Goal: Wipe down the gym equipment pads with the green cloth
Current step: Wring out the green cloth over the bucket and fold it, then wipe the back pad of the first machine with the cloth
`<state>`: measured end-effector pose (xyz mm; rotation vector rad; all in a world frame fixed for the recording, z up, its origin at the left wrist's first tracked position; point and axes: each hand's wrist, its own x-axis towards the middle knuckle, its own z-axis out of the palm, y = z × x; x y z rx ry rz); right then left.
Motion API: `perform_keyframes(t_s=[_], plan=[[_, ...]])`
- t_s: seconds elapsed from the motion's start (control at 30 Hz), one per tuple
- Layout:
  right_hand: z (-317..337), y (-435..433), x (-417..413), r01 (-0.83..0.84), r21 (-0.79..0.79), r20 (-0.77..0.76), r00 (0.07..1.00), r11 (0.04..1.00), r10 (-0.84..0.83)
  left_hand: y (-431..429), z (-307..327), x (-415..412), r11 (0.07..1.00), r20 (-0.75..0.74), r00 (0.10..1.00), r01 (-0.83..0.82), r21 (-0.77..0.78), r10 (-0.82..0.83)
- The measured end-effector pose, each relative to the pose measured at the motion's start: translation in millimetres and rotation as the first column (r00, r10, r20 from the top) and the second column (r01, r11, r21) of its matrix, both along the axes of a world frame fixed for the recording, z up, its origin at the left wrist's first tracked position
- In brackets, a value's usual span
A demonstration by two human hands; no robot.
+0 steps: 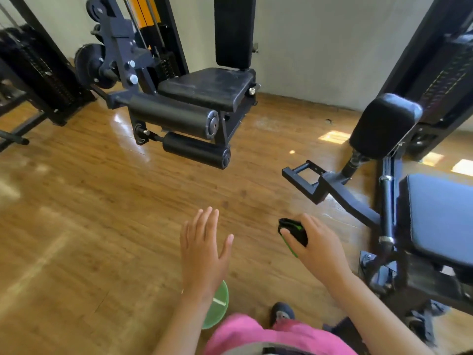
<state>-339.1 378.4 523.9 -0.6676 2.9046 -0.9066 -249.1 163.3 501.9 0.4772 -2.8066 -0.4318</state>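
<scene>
Cloth (293, 231) (bunched) in right grip (318, 245)

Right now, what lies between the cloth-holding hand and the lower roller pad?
Only bare wooden floor separates the right hand, gripping the green cloth, from the lower roller pad, per the head view.

Open wooden floor (102, 201) ahead — padded rollers (174, 116) beyond, bench frame (332, 188) crowding the right.
</scene>
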Motion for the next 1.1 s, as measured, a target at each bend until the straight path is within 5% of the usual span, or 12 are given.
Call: perform_keyframes(t_s=[0.37,0.73,1.1], plan=[[-8.6,1.6,-128.7,0.03,-0.019,0.114,0.993,0.999,-0.028,10.3,5.1,-147.8,1.0,-0.012,1.0,0.025,-0.009,-0.025],[9.0,-111.3,-362.2,0.076,-0.073,0.122,0.99,0.994,-0.067,-102.7,11.6,-386.3,0.992,-0.053,0.993,0.1,-0.08,-0.105],[10.5,-198.6,-562.4,0.052,-0.185,-0.054,0.997,0.981,-0.063,-163.6,19.4,-591.0,0.978,0.026,0.988,0.154,-0.139,-0.151]])
